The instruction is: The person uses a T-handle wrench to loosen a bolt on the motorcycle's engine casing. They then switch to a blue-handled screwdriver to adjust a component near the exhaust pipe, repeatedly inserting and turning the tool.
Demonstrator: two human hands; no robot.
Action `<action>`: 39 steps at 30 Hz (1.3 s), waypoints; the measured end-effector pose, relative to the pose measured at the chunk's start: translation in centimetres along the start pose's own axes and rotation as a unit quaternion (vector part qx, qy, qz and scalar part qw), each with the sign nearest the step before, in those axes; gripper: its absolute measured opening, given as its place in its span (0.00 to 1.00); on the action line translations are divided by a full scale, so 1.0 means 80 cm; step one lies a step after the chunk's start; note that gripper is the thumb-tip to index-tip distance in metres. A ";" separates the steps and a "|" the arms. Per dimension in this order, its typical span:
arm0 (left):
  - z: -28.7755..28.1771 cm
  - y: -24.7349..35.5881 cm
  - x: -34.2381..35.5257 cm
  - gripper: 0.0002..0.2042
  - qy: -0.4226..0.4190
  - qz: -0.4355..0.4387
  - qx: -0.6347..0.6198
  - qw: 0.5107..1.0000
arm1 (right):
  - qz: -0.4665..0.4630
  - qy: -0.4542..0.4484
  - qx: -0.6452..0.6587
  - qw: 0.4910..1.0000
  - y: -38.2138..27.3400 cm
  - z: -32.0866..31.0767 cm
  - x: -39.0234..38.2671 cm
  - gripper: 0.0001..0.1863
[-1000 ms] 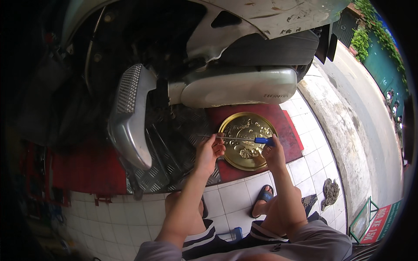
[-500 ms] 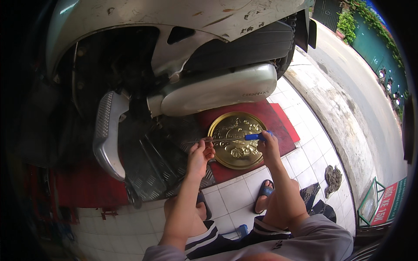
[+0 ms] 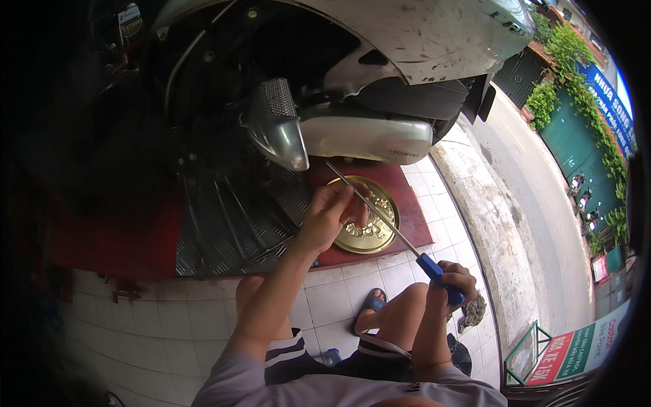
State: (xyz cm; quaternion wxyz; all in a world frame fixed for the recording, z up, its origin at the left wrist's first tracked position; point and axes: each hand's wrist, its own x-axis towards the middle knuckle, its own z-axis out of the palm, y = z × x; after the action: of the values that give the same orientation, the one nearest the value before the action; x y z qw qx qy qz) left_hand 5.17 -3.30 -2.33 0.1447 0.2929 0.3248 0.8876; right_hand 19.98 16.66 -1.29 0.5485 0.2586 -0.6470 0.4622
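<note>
Between the left hand, pinching the shaft toward its tip, and the right hand, wrapped round the grip, slants a long steel screwdriver with a blue handle. Nearly level a moment ago, it now points toward the elongated silver scooter side cover. Beneath the left hand lies a round embossed gold metal tray.

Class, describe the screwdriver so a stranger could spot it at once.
Find the silver motorbike along the top, then the round golden tray below it. Slanting across the tray in this view, held by the left hand and right hand, is the screwdriver. Its long thin shaft and blue handle set it apart from the embossed tray.
</note>
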 end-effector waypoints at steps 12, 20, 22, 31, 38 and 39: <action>0.040 0.099 0.027 0.20 -0.002 0.162 0.276 0.947 | -0.122 -0.203 -0.175 0.956 -0.082 0.081 0.089 0.20; 0.035 0.099 0.010 0.33 0.004 0.196 0.341 0.919 | -0.116 -0.203 -0.234 0.944 -0.094 0.137 0.133 0.15; 0.035 0.094 0.010 0.37 0.003 0.233 0.362 0.903 | -0.111 -0.199 -0.232 0.946 -0.098 0.149 0.148 0.13; 0.033 0.095 0.014 0.47 -0.008 0.233 0.404 0.885 | -0.109 -0.178 -0.225 0.952 -0.081 0.171 0.154 0.11; 0.031 0.090 0.015 0.48 0.004 0.224 0.368 0.903 | -0.054 -0.237 -0.225 0.944 -0.089 0.169 0.157 0.16; 0.033 0.087 0.014 0.48 0.013 0.218 0.345 0.913 | -0.039 -0.249 -0.220 0.942 -0.091 0.168 0.158 0.16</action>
State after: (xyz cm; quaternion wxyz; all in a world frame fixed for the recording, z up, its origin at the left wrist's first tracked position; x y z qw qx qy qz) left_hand 5.42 -6.69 4.39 -0.1670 0.3771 0.5406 0.7332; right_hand 16.44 3.82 13.40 0.4312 0.2633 -0.8378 0.2070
